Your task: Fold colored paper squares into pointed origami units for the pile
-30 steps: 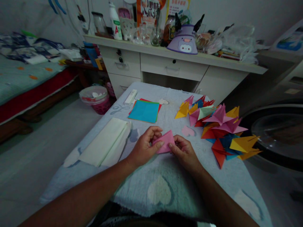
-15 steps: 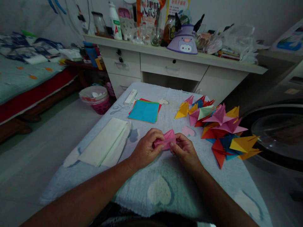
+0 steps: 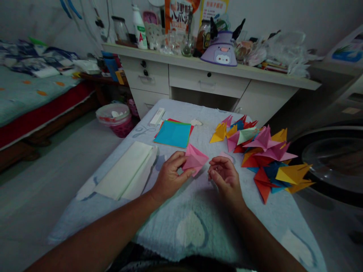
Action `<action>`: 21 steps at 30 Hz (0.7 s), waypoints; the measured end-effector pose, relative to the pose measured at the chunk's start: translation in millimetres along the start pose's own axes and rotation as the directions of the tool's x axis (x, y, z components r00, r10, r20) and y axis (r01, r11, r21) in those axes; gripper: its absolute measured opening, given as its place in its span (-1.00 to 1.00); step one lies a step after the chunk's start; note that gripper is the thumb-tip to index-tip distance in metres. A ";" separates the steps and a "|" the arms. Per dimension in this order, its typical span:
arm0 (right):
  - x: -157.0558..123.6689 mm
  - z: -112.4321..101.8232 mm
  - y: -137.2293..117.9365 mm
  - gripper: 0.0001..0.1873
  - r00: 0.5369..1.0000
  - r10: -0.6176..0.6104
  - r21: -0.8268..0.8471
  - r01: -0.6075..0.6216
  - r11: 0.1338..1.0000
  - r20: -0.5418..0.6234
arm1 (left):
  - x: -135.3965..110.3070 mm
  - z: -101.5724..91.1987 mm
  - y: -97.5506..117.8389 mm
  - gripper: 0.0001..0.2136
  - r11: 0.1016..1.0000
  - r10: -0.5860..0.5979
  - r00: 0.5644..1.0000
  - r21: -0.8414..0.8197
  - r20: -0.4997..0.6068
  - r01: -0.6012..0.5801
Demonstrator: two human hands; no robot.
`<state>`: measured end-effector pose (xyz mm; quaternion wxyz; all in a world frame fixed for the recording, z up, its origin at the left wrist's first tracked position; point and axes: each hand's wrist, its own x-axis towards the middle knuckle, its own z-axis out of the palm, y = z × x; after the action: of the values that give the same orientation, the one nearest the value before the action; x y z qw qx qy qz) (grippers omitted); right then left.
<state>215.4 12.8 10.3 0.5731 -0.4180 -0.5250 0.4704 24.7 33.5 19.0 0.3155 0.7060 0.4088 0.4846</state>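
Observation:
A folded piece of pink origami paper is pinched between the thumb and fingers of my left hand, above the middle of the table. Just to its right, my right hand is apart from the paper, its fingers loosely curled with a gap to the thumb and nothing visible in them. Beyond my left hand lies a stack of square coloured paper with a blue sheet on top. Folded paper cranes in pink, yellow, red, blue and pale green are heaped to the right.
A pale folded paper bag or sheet lies on the cloth-covered table at the left, with a small white box farther back. Behind stands a cluttered white desk. A pink bin is on the floor, left.
My right hand has let go of the pink paper and moved slightly right. The left hand has turned the paper, which now shows a broader, diamond-like face.

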 end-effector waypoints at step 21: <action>-7.6 6.1 -7.1 -0.52 0.939 -0.271 -0.323 0.330 0.887 0.214 | 1.7 2.8 -4.9 -0.89 0.974 -0.064 0.996 -0.222 -0.069 0.047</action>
<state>210.0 3.8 16.3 0.5094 -0.3881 -0.7045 0.3060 26.3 37.2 14.7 0.3895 0.6363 0.3838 0.5443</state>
